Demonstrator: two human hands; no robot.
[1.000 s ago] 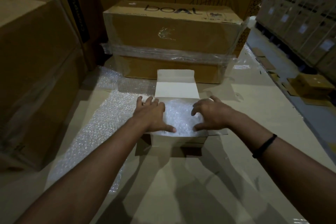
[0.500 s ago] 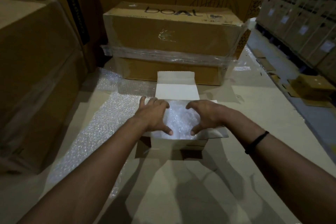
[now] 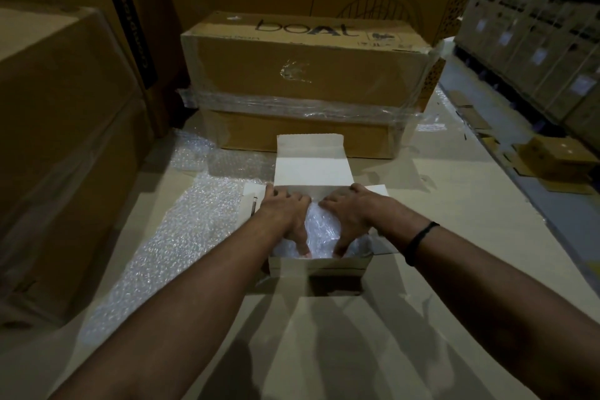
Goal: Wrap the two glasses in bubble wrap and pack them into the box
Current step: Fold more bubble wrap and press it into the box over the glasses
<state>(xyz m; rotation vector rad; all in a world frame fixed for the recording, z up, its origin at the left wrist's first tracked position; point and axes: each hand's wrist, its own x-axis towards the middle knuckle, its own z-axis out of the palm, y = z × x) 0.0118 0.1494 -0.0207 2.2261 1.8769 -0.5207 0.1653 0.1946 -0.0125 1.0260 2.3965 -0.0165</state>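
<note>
A small white box (image 3: 319, 266) stands open on the cardboard work surface, its lid flap (image 3: 311, 169) leaning back. A bubble-wrapped bundle (image 3: 323, 227) fills the box; the glasses inside the wrap cannot be seen. My left hand (image 3: 285, 214) lies over the left half of the bundle and my right hand (image 3: 354, 211) over the right half. On both hands the fingers curl down at the far wall and the thumbs reach the near wall, holding the bundle down in the box.
A loose sheet of bubble wrap (image 3: 181, 237) lies left of the box. A taped brown carton (image 3: 305, 75) stands just behind it and tall cartons (image 3: 65, 140) wall off the left. To the right are a small box on the floor (image 3: 552, 156) and stacked pallets (image 3: 535, 26).
Both hands have moved closer together and lower, and the bundle has sunk from the rim down into the box. The side flaps now show beside the hands.
</note>
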